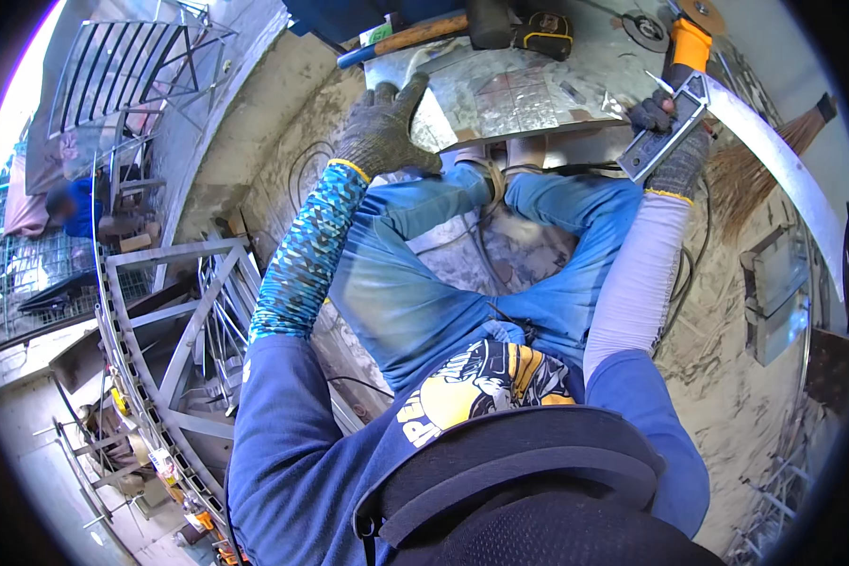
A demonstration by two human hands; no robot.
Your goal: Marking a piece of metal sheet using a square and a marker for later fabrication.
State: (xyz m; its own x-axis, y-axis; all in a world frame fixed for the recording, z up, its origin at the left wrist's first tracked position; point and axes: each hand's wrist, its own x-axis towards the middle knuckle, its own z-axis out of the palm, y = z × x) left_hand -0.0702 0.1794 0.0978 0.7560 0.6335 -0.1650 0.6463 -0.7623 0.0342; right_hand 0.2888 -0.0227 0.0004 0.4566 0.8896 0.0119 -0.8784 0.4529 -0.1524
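My left hand (pixel 384 127), in a dark knit glove, has its fingers spread at the left edge of a scuffed sheet-metal worktop (pixel 509 90). A bright reflective corner shows beside its thumb. My gloved right hand (pixel 665 132) is closed around the grey metal stock of a square (pixel 665 127). Its long pale blade (pixel 774 151) appears to sweep down the right side, bent by the lens. A thin pointed white piece sticks out by the right fingers; I cannot make out what it is. Both hands are above my knees at the worktop's near side.
A hammer with a wooden, blue-ended handle (pixel 415 40) and a black-and-yellow tape measure (pixel 544 35) lie on the worktop's far side. An orange tool body (pixel 690 45) and a grey disc (pixel 645 31) sit far right. A broom (pixel 774 156), welded frames (pixel 174 330) and another person (pixel 80 203) are around.
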